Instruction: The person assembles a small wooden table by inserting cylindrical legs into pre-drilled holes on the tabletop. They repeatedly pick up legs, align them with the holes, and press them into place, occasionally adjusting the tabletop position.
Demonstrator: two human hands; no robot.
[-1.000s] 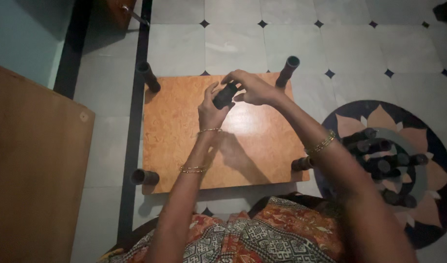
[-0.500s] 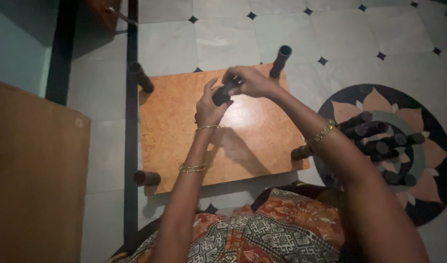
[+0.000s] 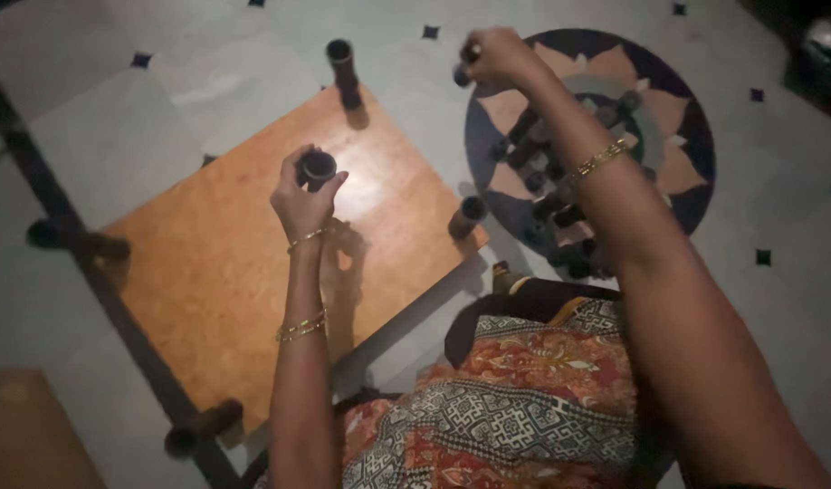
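Observation:
An orange board (image 3: pixel 225 263) with short black cylindrical legs pointing up at its corners lies upside down on the tiled floor. My left hand (image 3: pixel 307 195) hovers over the board's middle, closed around a black cylindrical piece (image 3: pixel 318 167) with an open top. Stretched out to the right above the floor, my right hand (image 3: pixel 494 54) grips a small dark part (image 3: pixel 462 74), too small to make out. Both wrists wear gold bangles.
Several more black cylinders (image 3: pixel 560 195) lie heaped on a round flower-patterned floor inlay (image 3: pixel 678 127) to the right. Black legs stand at the board's far corner (image 3: pixel 343 71), right corner (image 3: pixel 466 215) and near corner (image 3: pixel 203 427). A patterned garment (image 3: pixel 515 407) covers my lap.
My hands were together over the board on one black piece; they have separated. The right hand has swung right over the inlay, the left stays holding the cylinder. The view has tilted.

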